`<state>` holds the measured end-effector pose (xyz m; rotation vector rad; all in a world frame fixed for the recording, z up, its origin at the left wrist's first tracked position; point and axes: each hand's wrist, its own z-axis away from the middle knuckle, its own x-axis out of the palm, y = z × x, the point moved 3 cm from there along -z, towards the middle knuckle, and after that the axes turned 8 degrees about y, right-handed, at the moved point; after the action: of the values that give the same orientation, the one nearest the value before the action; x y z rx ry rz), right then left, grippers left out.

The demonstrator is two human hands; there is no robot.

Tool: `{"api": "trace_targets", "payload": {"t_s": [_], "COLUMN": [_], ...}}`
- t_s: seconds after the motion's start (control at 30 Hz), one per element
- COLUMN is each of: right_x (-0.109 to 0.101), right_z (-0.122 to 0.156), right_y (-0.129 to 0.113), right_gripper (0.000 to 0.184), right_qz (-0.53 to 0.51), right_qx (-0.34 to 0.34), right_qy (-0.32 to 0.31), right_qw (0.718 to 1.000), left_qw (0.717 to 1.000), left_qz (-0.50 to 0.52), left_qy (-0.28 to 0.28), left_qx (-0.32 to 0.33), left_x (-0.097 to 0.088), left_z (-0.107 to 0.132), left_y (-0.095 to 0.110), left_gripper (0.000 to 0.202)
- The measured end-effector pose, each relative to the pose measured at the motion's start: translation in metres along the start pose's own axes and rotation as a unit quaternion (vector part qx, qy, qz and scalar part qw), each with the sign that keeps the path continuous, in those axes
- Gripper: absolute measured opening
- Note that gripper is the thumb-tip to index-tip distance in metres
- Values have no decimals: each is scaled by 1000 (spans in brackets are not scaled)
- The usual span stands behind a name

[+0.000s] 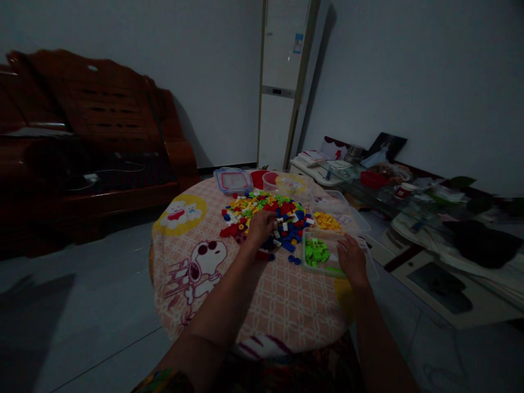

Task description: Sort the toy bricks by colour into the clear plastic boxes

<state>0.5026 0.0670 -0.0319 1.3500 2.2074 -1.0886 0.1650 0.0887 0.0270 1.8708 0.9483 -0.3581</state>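
Note:
A mixed pile of small plastic building blocks (249, 206) in red, blue, yellow, green and white covers the middle of the round table. My left hand (260, 228) reaches into the near side of this pile, its fingers curled together; what they hold, if anything, is too small to make out. At the right, a clear plastic box (313, 267) contains green blocks (316, 252). My right hand (351, 255) rests at that box's right end, fingers apart and nothing visible in them. Just behind, yellow blocks (326, 220) lie in another clear container (356, 218).
A patterned pink cloth (282, 311) covers the table. Toward its back edge are a blue-rimmed clear lid or box (233, 181), a red round item (259, 179) and a clear round tub (270, 182). A cluttered glass-topped cabinet (380, 191) stands right, a wooden sofa (110, 114) left.

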Motion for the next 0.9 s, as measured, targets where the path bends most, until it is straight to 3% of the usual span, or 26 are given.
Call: {"api": "trace_targets", "payload": {"t_s": [0.1, 0.23, 0.43, 0.7, 0.8, 0.9], "right_x": [0, -1, -1, -2, -2, -2], "right_z": [0, 0, 0, 0, 0, 0], "right_y": [-1, -3, -1, -3, -4, -4], "right_gripper": [34, 32, 32, 32, 33, 34], "right_qz": [-4, -5, 2, 10, 10, 4], "right_qx": [5, 4, -15, -15, -6, 1], "right_qy": [-7, 1, 3, -4, -11, -14], "right_qw": [1000, 1000, 1000, 1000, 1000, 1000], "left_qw": [996, 989, 991, 993, 982, 965], "left_qz": [-72, -132, -126, 43, 156, 250], "left_qy": [-10, -53, -43, 37, 29, -31], "left_qx": [-42, -47, -28, -106, -101, -70], "left_x": [-8, -3, 7, -5, 0, 13], "left_z": [-4, -2, 0, -9, -8, 1], "left_y": [-19, -29, -35, -48, -36, -9], "left_gripper": [25, 20, 22, 18, 21, 25]}}
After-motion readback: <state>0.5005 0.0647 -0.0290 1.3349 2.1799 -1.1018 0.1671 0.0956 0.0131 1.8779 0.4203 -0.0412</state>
